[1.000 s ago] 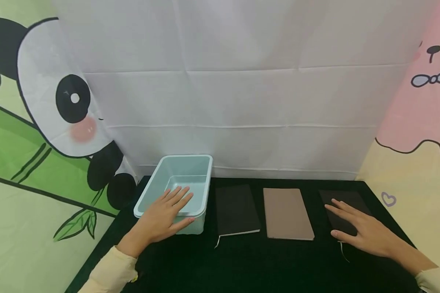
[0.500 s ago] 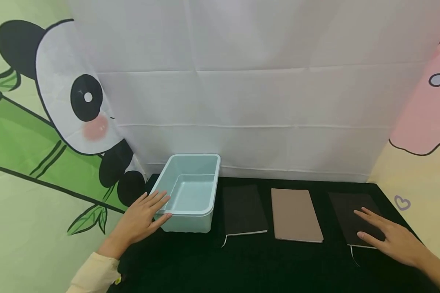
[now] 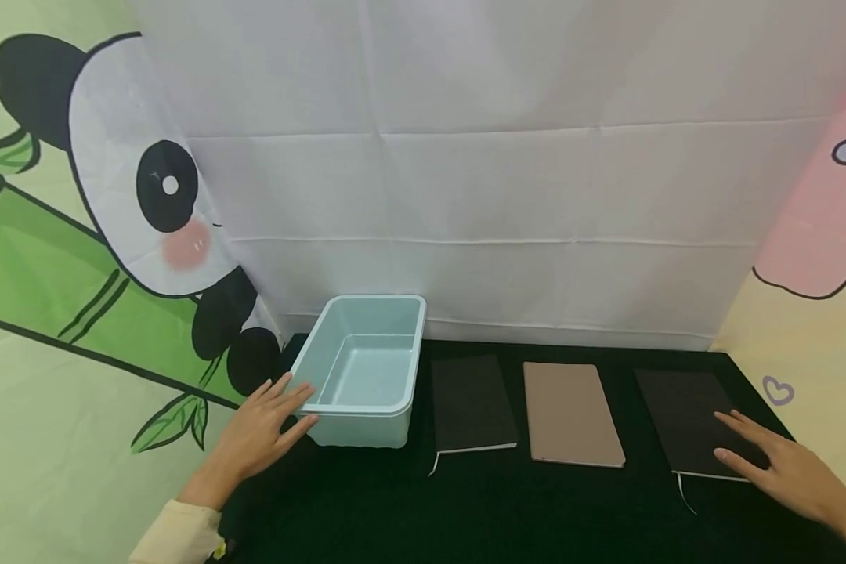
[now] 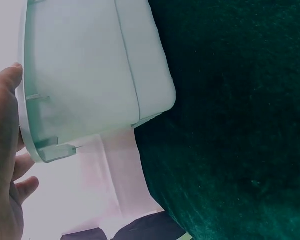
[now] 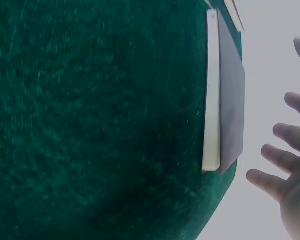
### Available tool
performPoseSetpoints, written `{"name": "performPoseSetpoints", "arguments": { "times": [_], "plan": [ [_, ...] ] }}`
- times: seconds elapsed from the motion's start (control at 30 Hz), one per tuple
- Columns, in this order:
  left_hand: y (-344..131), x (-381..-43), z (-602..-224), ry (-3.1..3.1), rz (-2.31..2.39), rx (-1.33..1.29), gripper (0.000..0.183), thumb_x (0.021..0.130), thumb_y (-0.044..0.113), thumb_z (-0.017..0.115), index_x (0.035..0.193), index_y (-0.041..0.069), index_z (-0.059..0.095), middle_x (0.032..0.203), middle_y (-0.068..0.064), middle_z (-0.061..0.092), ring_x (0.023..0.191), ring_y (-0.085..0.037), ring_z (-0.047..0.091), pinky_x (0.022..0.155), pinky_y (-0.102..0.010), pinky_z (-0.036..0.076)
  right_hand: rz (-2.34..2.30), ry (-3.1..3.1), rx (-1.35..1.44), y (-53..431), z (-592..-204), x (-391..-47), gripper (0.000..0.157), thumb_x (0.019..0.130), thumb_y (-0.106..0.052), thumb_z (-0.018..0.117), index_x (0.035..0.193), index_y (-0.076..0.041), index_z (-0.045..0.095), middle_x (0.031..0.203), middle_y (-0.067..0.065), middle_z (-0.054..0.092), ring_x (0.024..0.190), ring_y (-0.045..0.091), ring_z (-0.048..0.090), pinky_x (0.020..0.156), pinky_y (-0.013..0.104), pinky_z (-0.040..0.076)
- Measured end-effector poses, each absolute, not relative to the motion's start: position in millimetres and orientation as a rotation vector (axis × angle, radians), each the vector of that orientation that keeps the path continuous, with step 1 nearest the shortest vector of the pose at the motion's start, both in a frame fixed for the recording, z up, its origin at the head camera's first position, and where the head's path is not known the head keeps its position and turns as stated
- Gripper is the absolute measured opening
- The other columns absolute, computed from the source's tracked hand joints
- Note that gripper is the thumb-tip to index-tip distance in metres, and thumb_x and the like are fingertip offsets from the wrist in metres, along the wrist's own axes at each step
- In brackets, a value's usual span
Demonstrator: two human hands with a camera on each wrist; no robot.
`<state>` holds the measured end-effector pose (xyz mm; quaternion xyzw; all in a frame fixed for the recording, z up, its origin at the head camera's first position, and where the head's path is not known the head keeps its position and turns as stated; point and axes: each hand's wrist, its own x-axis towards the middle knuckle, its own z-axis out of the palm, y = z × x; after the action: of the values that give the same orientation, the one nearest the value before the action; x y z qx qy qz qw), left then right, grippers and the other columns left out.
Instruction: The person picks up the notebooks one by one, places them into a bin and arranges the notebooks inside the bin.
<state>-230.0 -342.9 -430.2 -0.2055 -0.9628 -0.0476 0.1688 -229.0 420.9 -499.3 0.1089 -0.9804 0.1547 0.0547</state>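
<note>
My left hand (image 3: 254, 439) is at the front left corner of a light blue plastic bin (image 3: 358, 428), fingers extended and apart. In the left wrist view the fingers lie along the bin's rim (image 4: 24, 115); whether they touch it I cannot tell. Over the near right part of a black notebook (image 3: 687, 411) hovers my right hand (image 3: 793, 474), fingers spread and holding nothing. The right wrist view shows a gap between these fingers and the notebook (image 5: 232, 95). A white ribbon (image 3: 684, 495) hangs from this notebook's near edge.
Between bin and right hand lie another black notebook (image 3: 472, 403) with a ribbon and a pinkish-tan notebook (image 3: 571, 415). Dark green cloth (image 3: 500, 513) covers the table. A white curtain (image 3: 479, 196) rises behind, and printed cloths (image 3: 113, 462) flank the sides.
Against the bin, my left hand has drawn back from above its opening to the front left corner. My right hand has shifted right and nearer, uncovering more of the right black notebook. The view has turned slightly left.
</note>
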Motion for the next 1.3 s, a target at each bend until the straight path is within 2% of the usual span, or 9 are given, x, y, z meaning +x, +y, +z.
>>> {"name": "performPoseSetpoints", "arguments": {
  "times": [0.2,0.27,0.47,0.7,1.03,1.1,1.13,1.27,1.3],
  "plan": [
    [-344.6,-227.9,-432.6,-2.736,-0.259,-0.539,0.056,0.096,0.039,0.071,0.141,0.007,0.061,0.144,-0.013,0.061,0.141,-0.043,0.046,0.105,-0.064,0.044,0.452,-2.999,0.284,433.7,-504.8,-234.4,0.074,0.101,-0.046,0.06,0.15,0.006,0.039,0.143,0.047,0.039,0.109,0.073,0.049,0.079,0.079,0.041],
    [-345.0,-228.2,-434.5,-2.699,-0.292,-0.55,0.056,0.094,0.036,0.074,0.14,0.006,0.063,0.142,-0.014,0.062,0.139,-0.045,0.048,0.098,-0.064,0.049,0.454,-3.009,0.265,437.2,-507.4,-234.9,0.074,0.101,-0.047,0.06,0.149,0.007,0.04,0.142,0.047,0.039,0.107,0.072,0.051,0.078,0.077,0.042],
    [-346.8,-232.2,-440.8,-2.532,-0.353,-0.624,0.054,0.084,0.022,0.083,0.133,0.005,0.068,0.132,-0.016,0.068,0.128,-0.047,0.057,0.088,-0.06,0.055,0.476,-3.049,0.187,446.9,-514.9,-237.3,0.078,0.102,-0.05,0.057,0.15,0.008,0.037,0.142,0.049,0.037,0.109,0.074,0.048,0.081,0.079,0.04],
    [-348.6,-234.9,-446.2,-2.44,-0.505,-0.597,0.051,0.076,0.01,0.086,0.125,0.005,0.073,0.123,-0.015,0.072,0.124,-0.047,0.059,0.085,-0.057,0.055,0.486,-3.042,0.133,450.1,-523.2,-239.3,0.079,0.101,-0.052,0.057,0.15,0.007,0.037,0.14,0.049,0.038,0.115,0.074,0.044,0.085,0.08,0.039],
    [-347.7,-233.4,-450.0,-2.429,-0.587,-0.552,0.052,0.076,0.007,0.086,0.127,0.011,0.074,0.126,-0.011,0.072,0.128,-0.044,0.057,0.089,-0.052,0.051,0.513,-3.08,0.049,453.9,-528.8,-237.2,0.082,0.101,-0.056,0.055,0.151,0.005,0.035,0.134,0.053,0.04,0.103,0.072,0.052,0.078,0.073,0.045],
    [-348.1,-233.8,-451.3,-2.422,-0.605,-0.545,0.052,0.077,0.007,0.086,0.127,0.013,0.074,0.126,-0.01,0.072,0.13,-0.041,0.056,0.098,-0.037,0.051,0.521,-3.08,0.041,454.3,-529.3,-236.4,0.082,0.101,-0.056,0.055,0.151,0.005,0.036,0.135,0.052,0.04,0.104,0.073,0.051,0.078,0.074,0.044],
    [-347.8,-234.0,-451.4,-2.412,-0.607,-0.548,0.052,0.076,0.007,0.086,0.127,0.013,0.074,0.126,-0.01,0.072,0.13,-0.04,0.057,0.098,-0.036,0.051,0.519,-3.084,0.036,454.4,-529.9,-236.0,0.082,0.1,-0.057,0.055,0.151,0.006,0.037,0.135,0.052,0.04,0.105,0.073,0.051,0.078,0.074,0.044],
    [-348.5,-235.4,-454.5,-2.381,-0.654,-0.55,0.052,0.074,0.005,0.086,0.125,0.015,0.075,0.124,-0.009,0.073,0.134,-0.031,0.055,0.103,-0.005,0.034,0.508,-3.07,0.034,455.7,-533.3,-234.1,0.081,0.098,-0.057,0.06,0.146,0.007,0.044,0.134,0.052,0.042,0.108,0.072,0.05,0.08,0.074,0.044],
    [-348.7,-235.4,-455.1,-2.376,-0.667,-0.549,0.052,0.074,0.005,0.087,0.124,0.015,0.076,0.123,-0.009,0.073,0.136,-0.027,0.054,0.103,-0.005,0.034,0.509,-3.061,0.041,456.2,-534.5,-233.5,0.08,0.098,-0.056,0.061,0.145,0.007,0.047,0.134,0.052,0.042,0.108,0.072,0.05,0.08,0.074,0.044]
  ]
}}
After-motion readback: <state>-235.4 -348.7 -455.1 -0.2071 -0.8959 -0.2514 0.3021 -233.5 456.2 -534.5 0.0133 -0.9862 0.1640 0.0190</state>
